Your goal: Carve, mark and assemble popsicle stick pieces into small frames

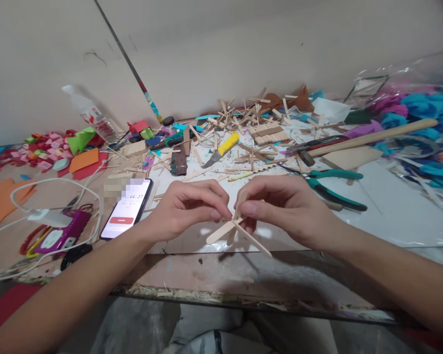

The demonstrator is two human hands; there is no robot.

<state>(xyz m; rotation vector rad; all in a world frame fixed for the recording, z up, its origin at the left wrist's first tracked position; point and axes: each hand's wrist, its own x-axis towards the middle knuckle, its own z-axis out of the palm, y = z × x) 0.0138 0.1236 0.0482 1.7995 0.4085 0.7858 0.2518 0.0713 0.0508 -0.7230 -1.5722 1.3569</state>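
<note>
A small star-shaped piece made of crossed wooden craft sticks is held above the table's near side. My right hand pinches an upright stick of it between thumb and fingers. My left hand is closed at the joint where the sticks cross, its fingertips meeting there; what exactly lies between them is partly hidden. Two stick ends point down, one toward the lower left and one toward the lower right. A white board lies beneath both hands.
Green-handled pliers lie beside my right hand, and a phone beside my left. Farther back are a yellow utility knife, a pencil, a stick bundle and a plastic bottle. A charging cable loops at left.
</note>
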